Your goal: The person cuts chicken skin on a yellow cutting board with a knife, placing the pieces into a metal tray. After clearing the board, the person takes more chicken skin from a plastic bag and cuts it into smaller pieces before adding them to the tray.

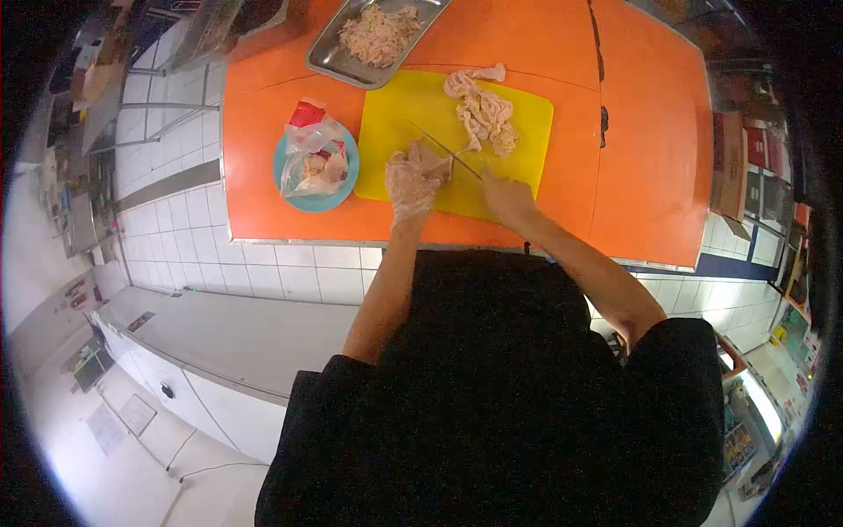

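Pale meat [436, 163], probably chicken, lies on the near part of the yellow cutting board [386, 110], where a loosened hold or a skidding piece could let the knife [442, 147] slip towards the fingertips, its blade being so close to them. It sits under and just right of the fingers of the gloved left hand [413, 183], which look clamped on it, while the right hand [507, 198] is closed round the knife handle. Farther off, a limp, skin-like heap [486, 112] lies to the right, short of the metal tray [338, 61] of shredded meat [379, 37].
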Motion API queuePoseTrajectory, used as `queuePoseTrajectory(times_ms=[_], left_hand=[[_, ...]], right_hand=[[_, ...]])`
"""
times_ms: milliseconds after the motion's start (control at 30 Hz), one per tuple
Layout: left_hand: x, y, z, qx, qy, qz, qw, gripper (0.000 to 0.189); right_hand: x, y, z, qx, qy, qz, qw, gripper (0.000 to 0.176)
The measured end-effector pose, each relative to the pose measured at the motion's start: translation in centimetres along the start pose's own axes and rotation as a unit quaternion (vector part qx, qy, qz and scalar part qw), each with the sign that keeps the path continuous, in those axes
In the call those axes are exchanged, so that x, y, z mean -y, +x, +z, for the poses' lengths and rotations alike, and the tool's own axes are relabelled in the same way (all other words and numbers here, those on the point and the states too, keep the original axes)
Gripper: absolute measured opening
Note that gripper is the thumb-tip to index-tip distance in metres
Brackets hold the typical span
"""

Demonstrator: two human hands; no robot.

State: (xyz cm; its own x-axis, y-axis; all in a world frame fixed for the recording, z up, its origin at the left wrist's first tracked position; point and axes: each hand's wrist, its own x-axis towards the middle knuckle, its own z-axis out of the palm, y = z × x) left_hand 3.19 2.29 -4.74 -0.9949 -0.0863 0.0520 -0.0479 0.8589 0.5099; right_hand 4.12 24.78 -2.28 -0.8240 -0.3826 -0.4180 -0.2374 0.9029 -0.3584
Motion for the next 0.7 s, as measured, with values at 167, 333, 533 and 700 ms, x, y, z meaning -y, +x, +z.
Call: queuePoseTrajectory(times_ms=[167,333,533,700], left_hand=[[-0.9,0.1,-1.1,0.035,0.036,0.011,0.999,0.074],[-1.5,0.2,-1.3,0.009,0.013,0.002,1.000,0.060],[-2.8,-1.5,-4.1,0.001,-0.145,0.000,0.989,0.028],[1.4,-1.7,-0.7,-0.162,0.060,0.140,0.975,0.008]], right_hand=[[3.7,7.4,0.0,-0.066,0.014,-0.030,0.997,0.033],[1.6,4.8,0.1,-0.062,0.004,-0.051,0.997,0.035],[-4.8,-5.2,-0.1,0.012,-0.041,-0.016,0.999,0.030],[-5.9,-6.9,-1.4,-0.009,-0.032,0.093,0.995,0.027]])
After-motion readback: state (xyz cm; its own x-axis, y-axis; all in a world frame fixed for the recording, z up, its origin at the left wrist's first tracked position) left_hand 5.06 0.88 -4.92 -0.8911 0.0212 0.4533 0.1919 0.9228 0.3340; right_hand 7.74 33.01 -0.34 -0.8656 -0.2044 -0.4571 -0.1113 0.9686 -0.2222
